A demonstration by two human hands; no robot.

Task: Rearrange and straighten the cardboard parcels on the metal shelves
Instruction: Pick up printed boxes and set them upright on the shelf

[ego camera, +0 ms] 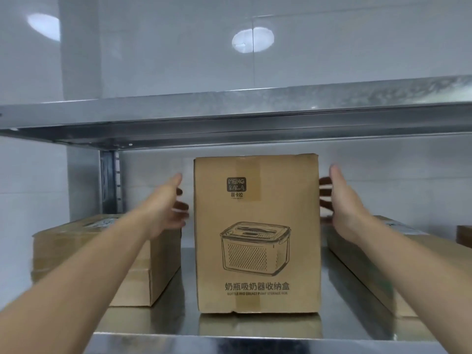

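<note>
A tall cardboard parcel (257, 233) with a printed storage-box drawing stands upright in the middle of the metal shelf (258, 328). My left hand (166, 208) is spread open just left of the parcel, a small gap between fingers and box. My right hand (342, 200) is open at the parcel's right side, fingers straight and close to or touching its edge. A low cardboard parcel (102, 256) lies at the left, angled. Another flat parcel (398, 261) lies at the right, partly hidden by my right forearm.
An upper metal shelf (255, 116) spans the view just above the tall parcel. A shelf upright (111, 182) stands at the back left. White tiled wall lies behind. A dark object (464, 237) shows at the far right edge.
</note>
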